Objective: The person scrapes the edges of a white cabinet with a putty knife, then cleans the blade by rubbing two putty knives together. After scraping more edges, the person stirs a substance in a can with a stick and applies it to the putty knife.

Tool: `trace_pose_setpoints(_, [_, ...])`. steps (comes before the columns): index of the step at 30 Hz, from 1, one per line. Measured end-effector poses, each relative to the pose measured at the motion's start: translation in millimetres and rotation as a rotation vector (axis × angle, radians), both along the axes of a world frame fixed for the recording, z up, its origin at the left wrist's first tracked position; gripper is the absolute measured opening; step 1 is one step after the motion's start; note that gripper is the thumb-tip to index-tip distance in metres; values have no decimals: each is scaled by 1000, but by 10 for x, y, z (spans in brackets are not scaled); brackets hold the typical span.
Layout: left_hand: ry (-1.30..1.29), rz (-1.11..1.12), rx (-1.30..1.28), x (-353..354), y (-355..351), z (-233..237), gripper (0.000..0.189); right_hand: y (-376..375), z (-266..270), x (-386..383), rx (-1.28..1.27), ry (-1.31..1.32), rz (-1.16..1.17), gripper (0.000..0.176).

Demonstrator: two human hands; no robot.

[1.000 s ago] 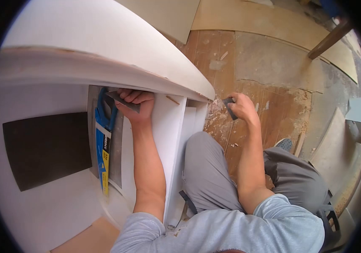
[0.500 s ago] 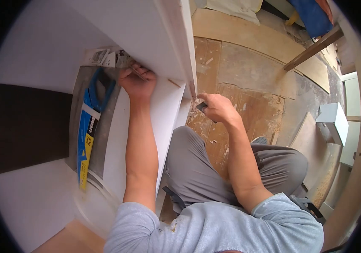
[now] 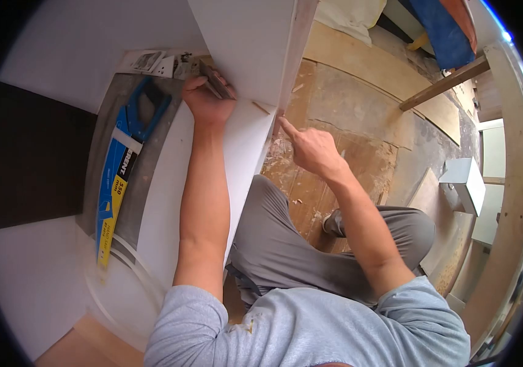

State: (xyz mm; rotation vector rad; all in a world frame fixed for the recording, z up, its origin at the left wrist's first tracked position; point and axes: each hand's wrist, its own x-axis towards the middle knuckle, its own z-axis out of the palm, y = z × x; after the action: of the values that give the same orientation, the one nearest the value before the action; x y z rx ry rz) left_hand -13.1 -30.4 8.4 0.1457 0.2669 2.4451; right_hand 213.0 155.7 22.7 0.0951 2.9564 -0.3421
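My left hand (image 3: 209, 105) is closed around a small flat brown-grey piece (image 3: 217, 84), held by the white upright panel (image 3: 243, 52). Below this hand runs a white board (image 3: 173, 165). My right hand (image 3: 315, 150) points its index finger at the panel's front edge, the fingertip at or very near it. Its other fingers curl under, and what they hold is hidden. A short thin wooden strip (image 3: 261, 108) lies on the white board between the hands. Left of my left forearm is a hand saw (image 3: 145, 122) with a blue handle and a blue-and-yellow sleeve.
White socket plates and small parts (image 3: 163, 66) lie beyond the saw. A wooden post (image 3: 445, 82) stands slanted in view at the upper right. Scraps litter the brown floor (image 3: 286, 165). A white box (image 3: 466, 183) and loose boards (image 3: 448, 235) are on the right.
My view has shifted. The piece in my left hand is turned more into view. My right index finger now reaches the panel edge; the dark object seen in that hand before is out of sight.
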Motion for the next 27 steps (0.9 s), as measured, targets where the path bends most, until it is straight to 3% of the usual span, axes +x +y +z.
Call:
trace_pose_setpoints(5, [29,15,-27,30,16,53,26,278,-62,-265,137,156,136,70])
trace_pose_setpoints(9, [-85,81,-20,32,37,7,31,357,13,-306,292,-35,329,64])
trace_pose_setpoints(10, [-10,17,65,-7,25,-37,34,370,31,-300,358,-108,372,64])
trace_pose_setpoints(16, [122,-55,181,-58,42,-55,38,430,-224,-218,461,11,444,73])
trace_pose_setpoints(21, [-17,-33,195,-49,43,-88,37,583,-233,-363,594,4,537,66])
trace_pose_setpoints(27, [96,-97,215,-73,24,-67,38,707,-156,-330,762,-19,621,66])
